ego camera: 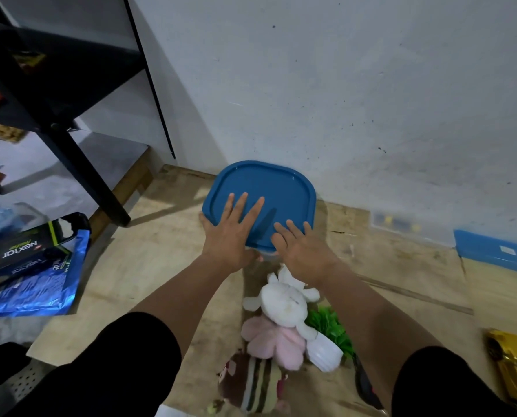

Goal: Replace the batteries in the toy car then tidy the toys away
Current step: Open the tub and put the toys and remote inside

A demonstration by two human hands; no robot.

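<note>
- Left hand [231, 233]: fingers spread flat on the blue lid [260, 200], thumb hooked at its left edge.
- Right hand [299, 246]: fingers straight, resting on the lid's near right corner.
- Box [267, 253] under the lid: only a sliver of clear wall shows; its contents are hidden.
- Toy car [514, 365]: yellow, lying on the floor at far right, well apart from the box. Whether its batteries are changed cannot be told.
- White plush [284, 300], pink plush [276, 341] and striped plush [251, 383]: lying loose on the floor [161, 266] near the box.
- Judgement: tidying is unfinished; toys and car remain out.
</note>
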